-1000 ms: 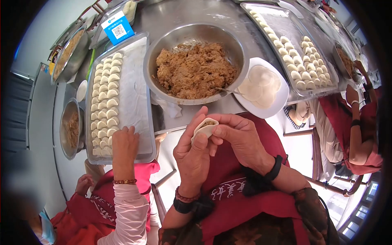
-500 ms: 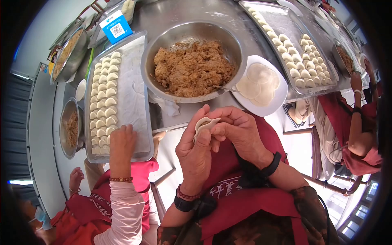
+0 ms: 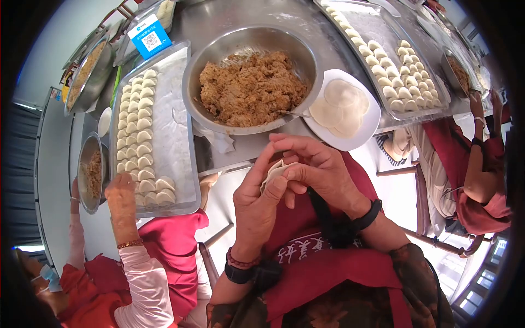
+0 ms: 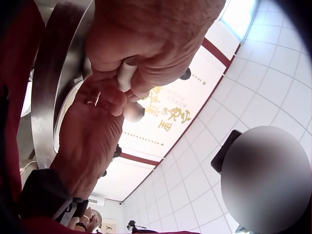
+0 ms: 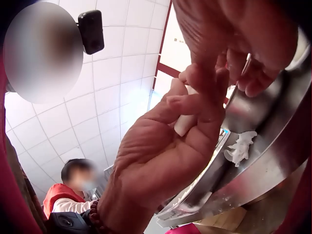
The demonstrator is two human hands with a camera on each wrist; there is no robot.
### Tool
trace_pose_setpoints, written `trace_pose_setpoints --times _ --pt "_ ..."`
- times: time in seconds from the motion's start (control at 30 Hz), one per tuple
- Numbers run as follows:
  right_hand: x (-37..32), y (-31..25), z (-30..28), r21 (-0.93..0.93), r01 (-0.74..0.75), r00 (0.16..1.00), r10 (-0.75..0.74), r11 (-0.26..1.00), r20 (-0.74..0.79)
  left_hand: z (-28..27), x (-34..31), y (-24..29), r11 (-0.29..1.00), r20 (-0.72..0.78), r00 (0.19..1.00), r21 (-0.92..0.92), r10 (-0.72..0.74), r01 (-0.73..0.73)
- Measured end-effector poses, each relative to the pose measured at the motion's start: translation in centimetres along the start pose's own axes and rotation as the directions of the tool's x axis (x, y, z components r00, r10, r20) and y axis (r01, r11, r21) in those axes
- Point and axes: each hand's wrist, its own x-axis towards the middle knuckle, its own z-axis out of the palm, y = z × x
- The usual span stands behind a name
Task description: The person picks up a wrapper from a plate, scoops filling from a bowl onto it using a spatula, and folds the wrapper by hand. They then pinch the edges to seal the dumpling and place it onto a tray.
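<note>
Both hands meet over the lap, just in front of the table edge, around a folded dumpling [image 3: 275, 174]. My left hand [image 3: 256, 203] cradles it from the left, thumb against its near side. From the right, my right hand [image 3: 328, 177] pinches the rim between thumb and fingers. The wrapper's edges are drawn close together, and no filling shows. In the left wrist view a white bit of the dumpling [image 4: 126, 75] peeks out between the fingers. The right wrist view shows its pale end [image 5: 184, 124] in the left palm; the fingers hide the rest.
A steel bowl [image 3: 188, 90] of brown filling [image 3: 249, 90] with a utensil in it stands ahead. Right of it, a white plate [image 3: 372, 121] bears round wrappers [image 3: 339, 109]. Trays of dumplings lie left [image 3: 175, 136] and right [image 3: 377, 27]. Another person's hand [image 3: 120, 194] is at the left tray.
The wrapper's opening, with filling showing a second ago, has narrowed as my fingers press its edges together. The other person's hand has moved left, uncovering dumplings at the left tray's near end.
</note>
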Motion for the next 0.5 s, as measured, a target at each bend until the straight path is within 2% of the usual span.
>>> trace_pose_setpoints --times 0.07,0.13,0.23,0.33,0.43,0.5 --pt "-0.2 -0.7 -0.3 0.02 -0.114 0.993 0.113 0.993 0.045 -0.3 0.0 -0.1 1.0 0.032 0.999 0.011 0.004 -0.004" --pt "-0.3 -0.9 -0.6 0.022 -0.164 0.983 0.162 0.986 0.081 -0.4 -0.1 -0.1 1.0 0.051 0.999 0.002 -0.008 0.007" --pt "-0.5 -0.6 -0.5 0.044 -0.072 0.996 0.069 0.996 0.062 -0.3 -0.3 -0.2 1.0 0.058 0.998 -0.017 -0.025 0.026" --pt "-0.3 0.6 -0.7 -0.038 0.081 0.997 -0.081 0.996 0.0 -0.4 -0.3 -0.5 0.997 0.047 0.999 -0.072 -0.017 0.021" --pt "-0.4 0.2 -0.6 0.007 0.01 0.999 -0.01 1.0 0.041 -0.6 -0.3 -0.3 0.995 0.046 0.999 -0.098 -0.024 0.028" --pt "-0.4 0.1 -0.5 -0.05 0.03 0.999 -0.028 0.998 0.039 -0.6 -0.3 0.0 0.996 0.046 0.998 -0.082 -0.039 0.043"
